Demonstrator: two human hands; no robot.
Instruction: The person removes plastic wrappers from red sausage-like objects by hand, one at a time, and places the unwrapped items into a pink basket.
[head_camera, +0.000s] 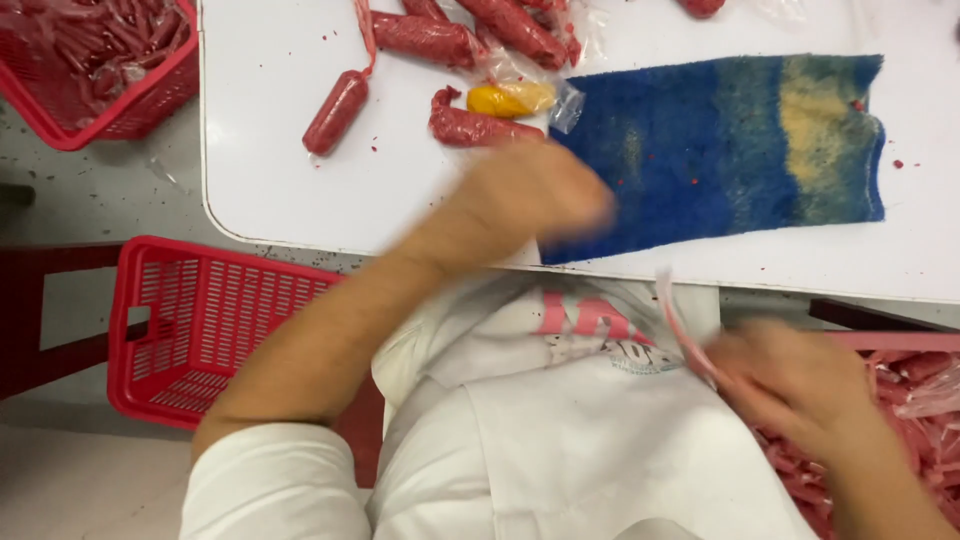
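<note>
My left hand (535, 190) is blurred by motion over the near edge of the white table (270, 150), at the left end of a blue and yellow towel (730, 150); its fingers look curled, and I cannot tell whether it holds anything. Just beyond it lie red sausage-shaped packs (470, 127) and a yellow piece in clear wrap (510, 98). My right hand (790, 385) is low on the right, above my lap, pinching a thin pink strip of wrapper (680, 325). Beneath it a container brims with pink-red strips (910, 440).
A red plastic basket (200, 330) stands by my left side under the table edge. Another red basket (90, 60) filled with red packs sits on the floor at the top left. More red packs (335, 110) lie along the table's far side.
</note>
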